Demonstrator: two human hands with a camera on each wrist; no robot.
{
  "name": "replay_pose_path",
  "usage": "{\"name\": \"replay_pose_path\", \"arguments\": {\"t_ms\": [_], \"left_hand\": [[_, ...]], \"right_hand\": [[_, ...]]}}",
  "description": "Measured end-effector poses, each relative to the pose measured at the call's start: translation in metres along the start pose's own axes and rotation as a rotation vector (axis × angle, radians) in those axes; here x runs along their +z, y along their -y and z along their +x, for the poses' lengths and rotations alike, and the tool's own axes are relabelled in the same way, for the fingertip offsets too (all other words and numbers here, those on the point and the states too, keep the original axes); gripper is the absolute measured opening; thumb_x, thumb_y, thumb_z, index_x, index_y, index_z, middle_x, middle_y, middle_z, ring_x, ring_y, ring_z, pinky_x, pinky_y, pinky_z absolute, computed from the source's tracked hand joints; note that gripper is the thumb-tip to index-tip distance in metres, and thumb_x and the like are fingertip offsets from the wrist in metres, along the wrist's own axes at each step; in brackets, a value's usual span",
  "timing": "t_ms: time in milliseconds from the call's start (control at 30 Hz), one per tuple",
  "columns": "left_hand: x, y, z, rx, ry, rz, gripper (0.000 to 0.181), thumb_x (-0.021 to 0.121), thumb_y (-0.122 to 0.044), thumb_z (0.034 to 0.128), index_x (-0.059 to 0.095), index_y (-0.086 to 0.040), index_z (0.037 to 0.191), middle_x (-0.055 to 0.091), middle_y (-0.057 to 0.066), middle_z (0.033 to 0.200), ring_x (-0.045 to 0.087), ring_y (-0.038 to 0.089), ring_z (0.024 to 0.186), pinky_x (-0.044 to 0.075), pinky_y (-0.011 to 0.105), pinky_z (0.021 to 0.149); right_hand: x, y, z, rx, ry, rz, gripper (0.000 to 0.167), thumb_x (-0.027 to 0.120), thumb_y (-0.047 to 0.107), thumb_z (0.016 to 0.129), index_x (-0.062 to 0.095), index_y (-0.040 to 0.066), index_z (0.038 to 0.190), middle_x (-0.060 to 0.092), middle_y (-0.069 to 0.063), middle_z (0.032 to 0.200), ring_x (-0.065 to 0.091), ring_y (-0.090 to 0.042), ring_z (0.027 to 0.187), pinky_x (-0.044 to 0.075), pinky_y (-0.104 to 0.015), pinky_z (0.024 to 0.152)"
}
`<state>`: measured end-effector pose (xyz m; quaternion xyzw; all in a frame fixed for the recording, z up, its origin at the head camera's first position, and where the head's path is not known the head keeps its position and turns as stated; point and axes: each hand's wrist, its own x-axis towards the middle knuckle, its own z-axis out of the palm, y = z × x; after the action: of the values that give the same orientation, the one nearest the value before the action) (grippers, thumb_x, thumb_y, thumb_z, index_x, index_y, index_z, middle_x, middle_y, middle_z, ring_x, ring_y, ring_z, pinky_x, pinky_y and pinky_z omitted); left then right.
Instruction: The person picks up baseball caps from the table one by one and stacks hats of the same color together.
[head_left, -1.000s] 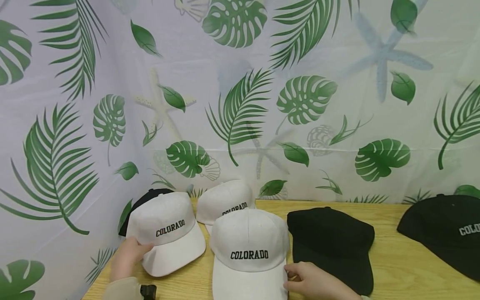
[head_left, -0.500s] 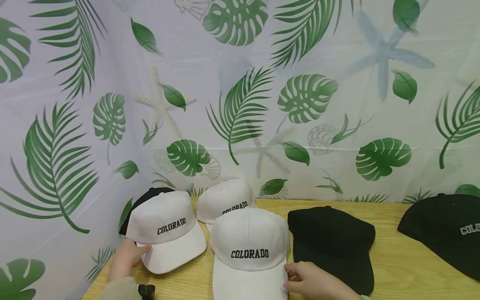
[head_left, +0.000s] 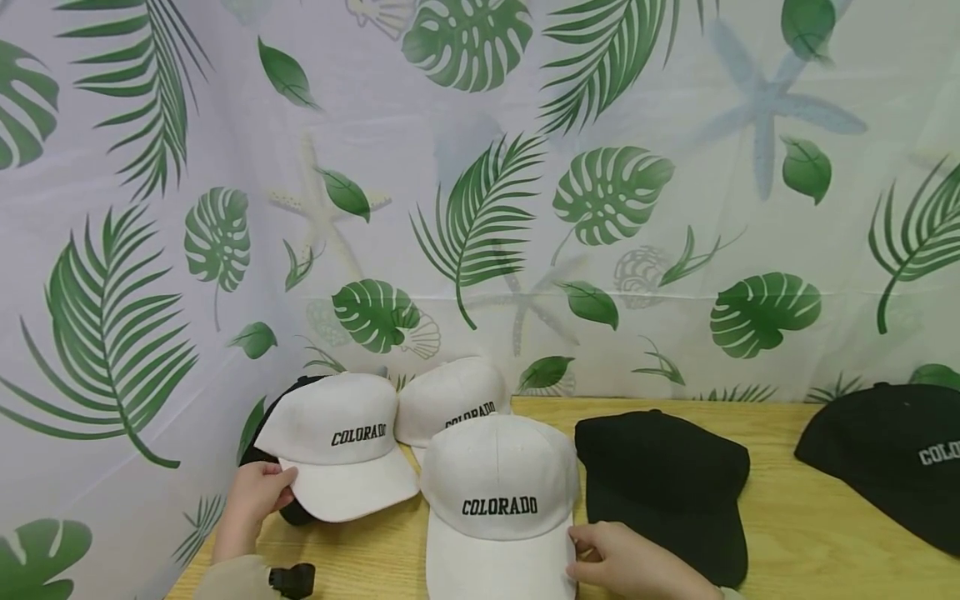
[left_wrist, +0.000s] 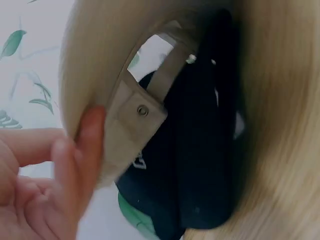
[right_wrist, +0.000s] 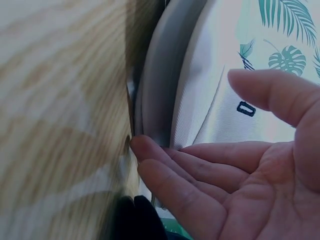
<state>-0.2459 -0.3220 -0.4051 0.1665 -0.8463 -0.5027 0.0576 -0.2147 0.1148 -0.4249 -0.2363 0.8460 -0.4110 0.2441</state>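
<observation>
At the left, my left hand (head_left: 253,498) pinches the side edge of the brim of a white cap (head_left: 337,417) lettered COLORADO. That cap is raised and tilted over a black cap (head_left: 298,510), mostly hidden in the head view. The left wrist view shows the white cap's hollow underside and snap strap (left_wrist: 142,111), with the black cap (left_wrist: 200,150) beyond. A second white COLORADO cap (head_left: 498,475) sits at front centre. Its brim's right edge meets the fingertips of my right hand (head_left: 633,560); in the right wrist view the fingers are extended and the thumb stands apart.
Behind the centre cap stands another white COLORADO cap (head_left: 457,400), partly covered. A plain-looking black cap (head_left: 663,492) lies right of centre, and a black lettered cap (head_left: 892,458) at the far right. A leaf-print cloth (head_left: 480,208) closes off the wooden table's (head_left: 795,542) back and left.
My left hand has raised the left white cap's brim and shifted it slightly right, so more of the black cap below shows. The right hand and centre cap have stayed put.
</observation>
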Motion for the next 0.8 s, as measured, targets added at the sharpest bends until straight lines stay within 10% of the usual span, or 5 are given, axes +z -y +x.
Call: {"name": "replay_pose_path", "arguments": {"t_ms": [267,633,800], "left_hand": [[-0.005,-0.006,-0.002,0.025,-0.023,-0.184,0.036,0.049,-0.005,0.0882,0.039,0.021,0.111,0.052,0.014,0.083,0.051,0.009,0.063,0.047,0.018,0.056],[-0.002,0.085,0.093,0.143,-0.230,-0.301,0.053,0.063,-0.039,0.0794,0.046,-0.001,0.112,0.057,0.012,0.093,0.055,0.017,0.069,0.049,0.024,0.058],[-0.003,0.042,0.056,0.182,-0.161,-0.383,0.045,0.062,-0.031,0.0822,0.047,0.002,0.109,0.059,0.008,0.087,0.054,0.016,0.065,0.049,0.024,0.057]], "right_hand": [[-0.001,-0.001,0.000,0.004,-0.001,-0.022,0.011,0.061,0.015,0.082,0.055,0.005,0.082,0.059,-0.001,0.078,0.056,-0.019,0.074,0.047,-0.037,0.064],[0.000,0.003,-0.003,-0.015,-0.011,-0.013,0.013,0.061,0.014,0.082,0.052,0.006,0.078,0.051,0.001,0.068,0.048,-0.014,0.063,0.040,-0.028,0.056],[-0.001,0.003,-0.003,-0.023,-0.020,-0.005,0.015,0.060,0.016,0.082,0.051,0.007,0.075,0.041,0.002,0.062,0.047,-0.014,0.063,0.040,-0.028,0.056]]}}
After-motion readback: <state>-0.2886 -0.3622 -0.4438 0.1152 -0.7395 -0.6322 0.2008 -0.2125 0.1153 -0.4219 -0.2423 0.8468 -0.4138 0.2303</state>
